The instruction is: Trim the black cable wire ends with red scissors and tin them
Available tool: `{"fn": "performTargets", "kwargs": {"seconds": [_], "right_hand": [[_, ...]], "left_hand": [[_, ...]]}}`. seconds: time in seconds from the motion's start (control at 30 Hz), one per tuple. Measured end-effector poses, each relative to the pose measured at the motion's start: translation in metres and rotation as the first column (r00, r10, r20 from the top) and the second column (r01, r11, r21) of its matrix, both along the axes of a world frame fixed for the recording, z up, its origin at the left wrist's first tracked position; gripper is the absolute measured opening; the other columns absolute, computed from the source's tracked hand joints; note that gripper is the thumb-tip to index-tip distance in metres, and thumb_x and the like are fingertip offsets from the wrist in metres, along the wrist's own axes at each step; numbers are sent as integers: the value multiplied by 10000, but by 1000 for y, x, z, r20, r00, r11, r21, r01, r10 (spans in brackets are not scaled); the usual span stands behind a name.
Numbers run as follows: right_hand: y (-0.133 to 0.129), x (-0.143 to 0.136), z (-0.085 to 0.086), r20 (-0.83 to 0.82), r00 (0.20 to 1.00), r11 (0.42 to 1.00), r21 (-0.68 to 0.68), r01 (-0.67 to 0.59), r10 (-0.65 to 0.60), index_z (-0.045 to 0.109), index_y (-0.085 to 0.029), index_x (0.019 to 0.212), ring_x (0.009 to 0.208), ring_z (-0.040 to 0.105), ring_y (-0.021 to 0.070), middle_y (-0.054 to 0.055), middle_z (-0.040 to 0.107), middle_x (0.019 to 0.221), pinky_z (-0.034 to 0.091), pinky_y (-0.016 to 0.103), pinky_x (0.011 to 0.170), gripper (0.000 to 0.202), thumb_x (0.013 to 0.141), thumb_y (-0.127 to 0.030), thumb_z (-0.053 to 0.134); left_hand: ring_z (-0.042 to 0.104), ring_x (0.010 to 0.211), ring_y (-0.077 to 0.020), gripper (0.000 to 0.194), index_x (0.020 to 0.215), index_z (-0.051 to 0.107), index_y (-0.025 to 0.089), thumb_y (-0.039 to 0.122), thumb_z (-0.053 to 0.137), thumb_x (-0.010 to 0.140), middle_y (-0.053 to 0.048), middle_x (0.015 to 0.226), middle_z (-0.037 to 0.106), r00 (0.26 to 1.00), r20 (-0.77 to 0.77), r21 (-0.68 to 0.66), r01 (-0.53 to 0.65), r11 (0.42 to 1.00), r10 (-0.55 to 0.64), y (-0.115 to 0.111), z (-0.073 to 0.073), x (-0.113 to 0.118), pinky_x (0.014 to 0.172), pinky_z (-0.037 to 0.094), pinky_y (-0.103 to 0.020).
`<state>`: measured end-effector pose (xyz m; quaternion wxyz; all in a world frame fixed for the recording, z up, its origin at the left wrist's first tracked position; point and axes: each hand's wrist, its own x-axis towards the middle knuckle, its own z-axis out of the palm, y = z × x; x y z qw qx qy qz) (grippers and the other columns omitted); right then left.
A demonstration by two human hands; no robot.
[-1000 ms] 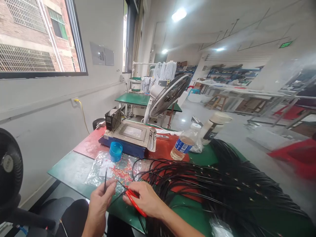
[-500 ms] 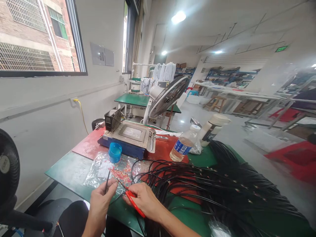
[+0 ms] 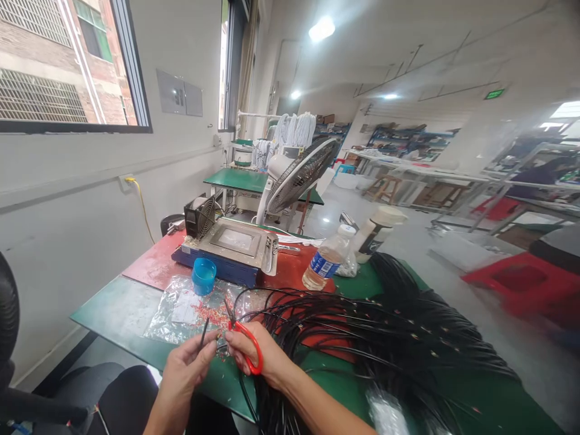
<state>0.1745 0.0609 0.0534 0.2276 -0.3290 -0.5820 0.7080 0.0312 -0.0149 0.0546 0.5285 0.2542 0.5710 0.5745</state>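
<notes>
Low in the view, my left hand (image 3: pixel 188 365) is closed around a thin black cable (image 3: pixel 205 332) that sticks up between thumb and fingers. Just right of it, my right hand (image 3: pixel 254 350) grips red-handled scissors (image 3: pixel 252 345), whose dark blades point up and away. The fingertips of both hands are close together, and a small wire end shows between them. Behind them, red and light-coloured scraps (image 3: pixel 211 314) lie on a clear plastic bag (image 3: pixel 165 314). A large bundle of black cables (image 3: pixel 362 326) spreads to the right.
A blue cup (image 3: pixel 203 276) stands before a blue-sided metal device (image 3: pixel 226 248) with a small fan. A labelled bottle (image 3: pixel 325 260) and a pale flask (image 3: pixel 376 232) stand behind the cables. A large fan (image 3: pixel 301 175) rises beyond the green table (image 3: pixel 106 308).
The scissors have turned from pointing at my left fingertips to pointing upward. My right fingertips have moved near my left ones. The whole view has shifted slightly.
</notes>
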Motion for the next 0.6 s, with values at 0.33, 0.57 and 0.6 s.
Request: {"fn": "performTargets", "kwargs": {"seconds": [0.33, 0.57, 0.6], "right_hand": [[-2, 0, 1, -79, 997, 990, -137, -20, 9, 542, -118, 556, 283, 393, 34, -48, 472, 388, 272, 146, 308, 478, 669, -564, 672], [-5, -1, 0, -30, 999, 999, -36, -40, 39, 532, -129, 574, 301, 393, 31, -69, 457, 401, 276, 145, 313, 468, 658, -561, 690], [-6, -1, -1, -29, 999, 999, -19, -46, 46, 535, -129, 581, 306, 393, 32, -71, 453, 404, 280, 145, 315, 461, 659, -554, 694]], "left_hand": [[323, 407, -48, 412, 734, 718, 128, 455, 811, 501, 43, 445, 505, 999, 8, -14, -38, 999, 38, 0, -8, 9, 413, 197, -198], [302, 420, -45, 362, 725, 687, 129, 440, 782, 565, 45, 481, 500, 999, 40, 9, -25, 1000, 25, -2, -9, 9, 431, 175, -201], [286, 418, -43, 344, 703, 677, 130, 438, 772, 584, 50, 473, 482, 999, 46, 20, -10, 1000, 9, -2, -10, 9, 431, 164, -204]]}}
